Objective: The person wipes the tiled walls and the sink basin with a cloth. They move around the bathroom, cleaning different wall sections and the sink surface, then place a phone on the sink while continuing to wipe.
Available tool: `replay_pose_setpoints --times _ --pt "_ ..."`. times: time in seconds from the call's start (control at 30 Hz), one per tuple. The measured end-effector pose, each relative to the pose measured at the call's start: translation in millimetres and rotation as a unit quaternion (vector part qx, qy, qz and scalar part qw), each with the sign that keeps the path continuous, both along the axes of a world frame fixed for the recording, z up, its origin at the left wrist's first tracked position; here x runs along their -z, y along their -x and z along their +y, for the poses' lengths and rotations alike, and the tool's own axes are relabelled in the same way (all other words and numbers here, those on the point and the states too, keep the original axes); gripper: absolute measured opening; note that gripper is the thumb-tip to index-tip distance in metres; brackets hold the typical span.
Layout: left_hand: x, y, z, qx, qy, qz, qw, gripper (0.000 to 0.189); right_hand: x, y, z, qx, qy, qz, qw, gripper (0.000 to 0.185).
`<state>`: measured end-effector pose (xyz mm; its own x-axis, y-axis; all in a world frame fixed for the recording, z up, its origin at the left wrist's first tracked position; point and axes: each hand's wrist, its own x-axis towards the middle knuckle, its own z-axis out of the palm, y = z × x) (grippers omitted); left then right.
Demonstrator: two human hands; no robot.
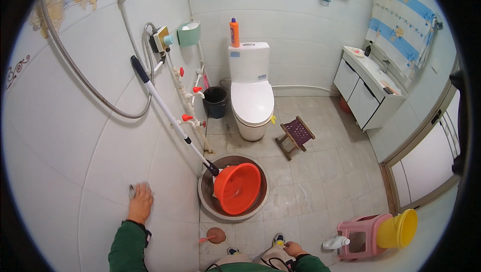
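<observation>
My left hand (141, 203) presses a crumpled grey cloth (132, 190) flat against the white tiled wall (112, 159) at the lower left. My right hand (295, 250) hangs low by my right leg, its fingers curled near the trouser fabric; whether it grips anything cannot be told. Between the wall and the toilet's front, a large round basin (265, 193) stands on the floor. An orange-red plastic basin (240, 187) sits tilted inside it. A white pole with dark ends (169, 118) leans from that basin up to the wall.
Ahead stand a white toilet (252, 102), a dark bucket (215, 102) and a low folding stool (298, 131). Pipes with red valve handles (186, 118) run along the left wall. A drain plunger (216, 235) lies near my feet. At right are a pink plastic stool (362, 236), yellow bucket (406, 228) and white bottle (335, 242).
</observation>
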<state>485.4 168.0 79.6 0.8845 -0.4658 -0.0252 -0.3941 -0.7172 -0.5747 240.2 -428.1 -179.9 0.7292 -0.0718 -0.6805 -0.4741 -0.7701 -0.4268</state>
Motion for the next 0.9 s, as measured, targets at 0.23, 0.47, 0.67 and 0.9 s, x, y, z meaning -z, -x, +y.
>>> replay_pose_setpoints --times 0.23,0.47,0.67,0.9 --pt "47 147 12 -0.021 -0.06 0.143 0.988 0.036 -14 -19 -22 -0.048 -0.005 0.014 0.999 0.043" --pt "26 233 7 -0.121 0.06 0.053 0.989 0.025 21 -28 -75 -0.186 0.041 0.089 0.978 0.045" --pt "-107 227 -3 -0.177 0.088 -0.215 0.956 0.027 17 -99 -78 -0.304 0.041 0.045 0.951 0.046" --pt "-280 313 33 -0.227 -0.085 -0.506 0.828 0.052 -44 -163 -26 -0.263 -0.019 -0.002 0.965 0.045"
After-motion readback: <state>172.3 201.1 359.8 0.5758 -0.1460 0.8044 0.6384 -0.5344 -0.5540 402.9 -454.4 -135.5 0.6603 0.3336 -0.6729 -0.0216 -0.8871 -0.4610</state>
